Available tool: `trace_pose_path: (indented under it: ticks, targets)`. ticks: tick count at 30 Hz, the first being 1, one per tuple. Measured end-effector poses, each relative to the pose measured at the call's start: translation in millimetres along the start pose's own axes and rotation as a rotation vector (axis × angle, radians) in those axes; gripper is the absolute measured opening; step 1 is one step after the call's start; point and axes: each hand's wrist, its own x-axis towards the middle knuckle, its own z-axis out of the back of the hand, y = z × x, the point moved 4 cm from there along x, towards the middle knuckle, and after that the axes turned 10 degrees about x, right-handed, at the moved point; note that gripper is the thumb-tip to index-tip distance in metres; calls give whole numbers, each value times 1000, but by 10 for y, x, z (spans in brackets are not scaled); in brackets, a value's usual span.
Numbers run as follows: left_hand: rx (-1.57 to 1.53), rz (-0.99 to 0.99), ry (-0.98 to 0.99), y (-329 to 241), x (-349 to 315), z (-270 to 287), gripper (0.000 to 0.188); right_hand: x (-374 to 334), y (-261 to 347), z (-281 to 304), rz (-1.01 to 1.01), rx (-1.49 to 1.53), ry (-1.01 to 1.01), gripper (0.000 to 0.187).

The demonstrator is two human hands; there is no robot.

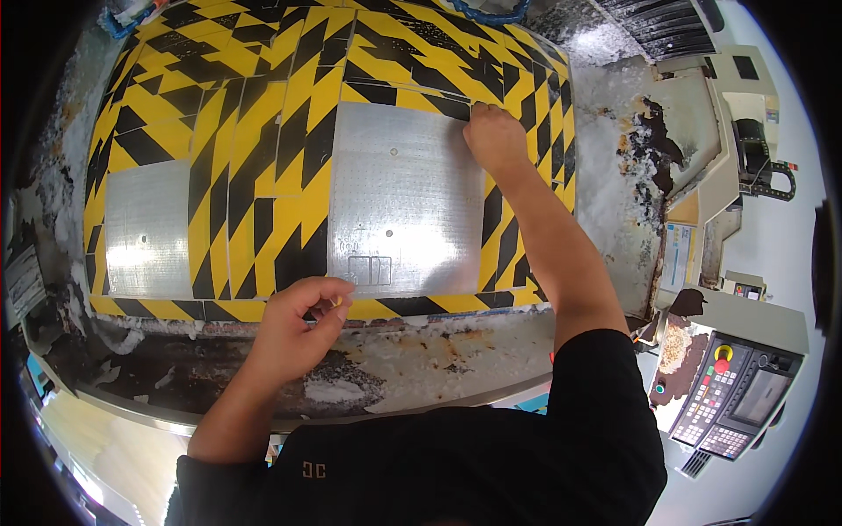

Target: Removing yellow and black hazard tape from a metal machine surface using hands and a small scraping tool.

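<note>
A shiny silver rectangular panel, with two small round holes and faint outlined shapes near its front edge, lies amid yellow-and-black striped tape. By the panel's front left corner, my left hand has its fingers curled and its thumb drawn in toward them. Whether anything thin is between them does not show. My right hand is closed at the panel's far right corner, knuckles up, over the border with the tape. Its fingertips are hidden, so what they grip or press cannot be made out.
To the left is a smaller bare silver panel with one hole. Worn, stained metal ledges surround the taped surface. A machine control panel with a red knob stands at the right. Blue hose crosses the far edge.
</note>
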Motion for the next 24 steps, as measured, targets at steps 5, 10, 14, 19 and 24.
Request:
trace_pose_path:
  ticks: [5, 10, 14, 19, 24]
  targets:
    - [-55, 58, 16, 49, -5, -3, 38, -123, -311, 87, -143, 116, -48, 18]
    - [20, 49, -7, 27, 10, -14, 38, -628, 287, 513, -321, 804, 126, 16]
    - [30, 21, -7, -10, 31, -86, 27, -1369, 1526, 997, 175, 1299, 409, 10]
    - [85, 46, 63, 32, -10, -85, 12, -1543, 1703, 1020, 360, 1375, 370, 13]
    - [66, 45, 109, 20, -23, -75, 8, -1620, 1618, 923, 219, 1538, 515, 15]
